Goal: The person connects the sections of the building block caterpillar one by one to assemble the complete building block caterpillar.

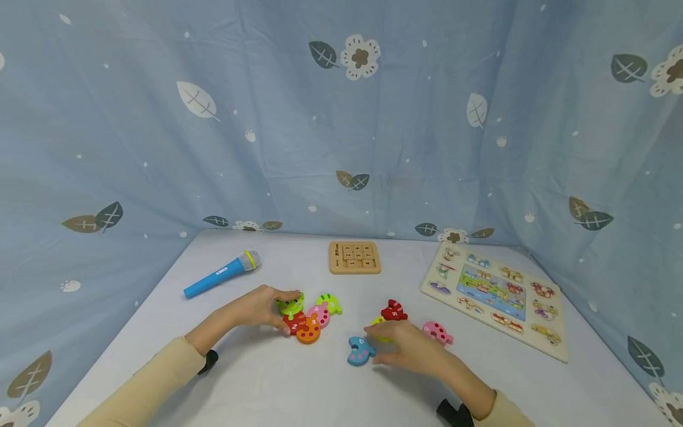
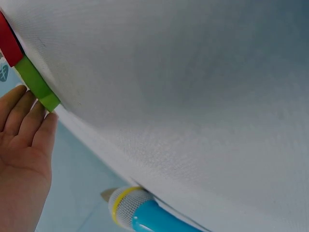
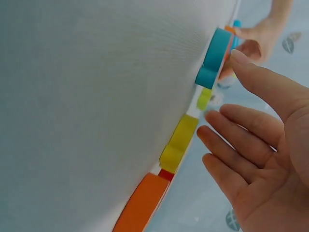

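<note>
My left hand (image 1: 262, 308) is at a caterpillar puzzle, fingertips against the green smiling head piece (image 1: 290, 305) and thumb beside the red piece (image 1: 295, 323) numbered 2. An orange piece (image 1: 308, 331), a pink spotted piece (image 1: 320, 314) and a green striped piece (image 1: 329, 304) continue the curve. In the left wrist view, straight fingers touch the green edge. My right hand (image 1: 408, 347) hovers with parted fingers beside a blue spotted piece (image 1: 360, 351). It partly covers a yellow piece (image 3: 179, 144). A red striped piece (image 1: 393, 310) lies behind it; an orange piece (image 3: 142, 203) appears in the right wrist view.
A pink spotted piece (image 1: 436, 332) lies right of my right hand. Toward the back are a blue toy microphone (image 1: 216, 280) at left and a wooden number slide puzzle (image 1: 354, 270) in the middle. A large wooden picture board (image 1: 445, 296) lies at right. A patterned curtain (image 1: 341, 130) encloses the table.
</note>
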`<action>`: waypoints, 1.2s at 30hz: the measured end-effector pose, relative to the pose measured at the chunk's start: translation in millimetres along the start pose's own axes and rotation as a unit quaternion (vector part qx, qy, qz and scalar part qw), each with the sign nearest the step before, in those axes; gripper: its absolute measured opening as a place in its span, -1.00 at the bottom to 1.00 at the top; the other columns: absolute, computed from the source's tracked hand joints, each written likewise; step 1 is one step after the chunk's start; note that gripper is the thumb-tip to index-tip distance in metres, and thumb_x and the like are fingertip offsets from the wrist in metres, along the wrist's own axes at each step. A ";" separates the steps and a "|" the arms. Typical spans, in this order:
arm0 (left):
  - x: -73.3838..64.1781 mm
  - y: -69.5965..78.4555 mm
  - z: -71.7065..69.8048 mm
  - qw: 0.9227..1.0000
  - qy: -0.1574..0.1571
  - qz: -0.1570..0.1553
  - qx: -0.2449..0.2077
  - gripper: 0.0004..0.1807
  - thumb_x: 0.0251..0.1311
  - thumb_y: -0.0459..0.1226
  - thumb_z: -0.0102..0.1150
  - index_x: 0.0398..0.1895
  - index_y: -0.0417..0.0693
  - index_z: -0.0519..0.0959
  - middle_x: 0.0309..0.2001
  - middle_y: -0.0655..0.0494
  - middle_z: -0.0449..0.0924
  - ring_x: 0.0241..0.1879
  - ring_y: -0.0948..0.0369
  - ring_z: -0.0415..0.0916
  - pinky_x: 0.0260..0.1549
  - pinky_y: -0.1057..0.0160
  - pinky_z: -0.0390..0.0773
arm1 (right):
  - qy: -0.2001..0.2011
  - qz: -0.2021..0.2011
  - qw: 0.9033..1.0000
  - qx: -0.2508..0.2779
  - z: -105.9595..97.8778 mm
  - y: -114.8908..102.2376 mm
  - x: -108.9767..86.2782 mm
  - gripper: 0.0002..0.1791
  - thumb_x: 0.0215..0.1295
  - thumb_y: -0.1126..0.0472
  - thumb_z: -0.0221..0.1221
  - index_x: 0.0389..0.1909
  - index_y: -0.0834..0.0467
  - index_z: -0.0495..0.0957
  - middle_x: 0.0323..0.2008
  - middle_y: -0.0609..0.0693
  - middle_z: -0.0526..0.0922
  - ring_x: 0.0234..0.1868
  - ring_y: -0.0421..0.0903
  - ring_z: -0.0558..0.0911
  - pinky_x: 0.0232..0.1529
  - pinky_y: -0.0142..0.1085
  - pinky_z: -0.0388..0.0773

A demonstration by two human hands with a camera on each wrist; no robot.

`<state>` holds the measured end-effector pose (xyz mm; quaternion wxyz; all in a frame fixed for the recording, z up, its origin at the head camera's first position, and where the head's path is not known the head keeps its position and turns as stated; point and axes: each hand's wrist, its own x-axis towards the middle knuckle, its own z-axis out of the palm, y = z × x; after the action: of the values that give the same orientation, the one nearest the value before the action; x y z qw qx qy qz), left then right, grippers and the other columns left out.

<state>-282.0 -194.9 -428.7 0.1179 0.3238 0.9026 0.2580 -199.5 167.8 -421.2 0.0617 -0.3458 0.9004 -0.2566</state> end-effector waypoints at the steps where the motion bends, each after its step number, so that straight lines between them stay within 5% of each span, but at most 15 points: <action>1: 0.0 0.0 0.0 1.000 0.000 0.001 0.000 -0.08 -0.19 0.05 0.52 0.31 -0.09 0.43 0.27 0.00 0.43 0.30 0.00 0.32 0.19 -0.05 0.38 | -0.001 0.000 1.000 -0.007 0.5 -1.0 1.2 -0.42 0.10 0.10 0.40 0.15 0.21 0.56 0.09 -0.02 0.61 0.14 -0.09 0.56 0.08 -0.24 0.53; 12: 0.0 -0.8 0.1 1.000 0.002 0.011 -0.003 -0.08 -0.18 0.06 0.52 0.30 -0.10 0.44 0.28 0.01 0.42 0.31 0.00 0.29 0.21 -0.05 0.36 | -0.026 -0.010 0.997 -0.075 7.5 -7.8 19.0 -0.39 0.03 -0.05 0.43 0.09 0.16 0.61 0.04 -0.09 0.64 0.11 -0.12 0.56 0.07 -0.24 0.55; 31: -0.7 -1.7 0.4 1.000 0.003 0.010 -0.005 -0.09 -0.18 0.05 0.52 0.30 -0.11 0.44 0.28 0.00 0.42 0.30 0.00 0.30 0.21 -0.05 0.36 | -0.001 -0.019 0.997 -0.079 10.3 -19.9 34.4 -0.42 0.00 0.01 0.47 0.05 0.18 0.63 -0.02 -0.11 0.67 0.02 -0.20 0.61 0.20 -0.15 0.43; 36: -0.7 -1.3 0.3 1.000 0.003 0.010 -0.005 -0.09 -0.18 0.05 0.52 0.30 -0.11 0.44 0.28 0.00 0.42 0.30 0.01 0.31 0.20 -0.05 0.37 | 0.003 -0.005 0.998 -0.058 7.7 -21.6 37.9 -0.40 -0.01 0.04 0.47 0.08 0.19 0.62 -0.01 -0.07 0.67 0.10 -0.08 0.59 0.16 -0.16 0.47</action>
<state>-282.1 -196.1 -429.6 0.1138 0.3311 0.8986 0.2643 -213.0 126.2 -414.3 0.0379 -0.3523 0.9124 -0.2049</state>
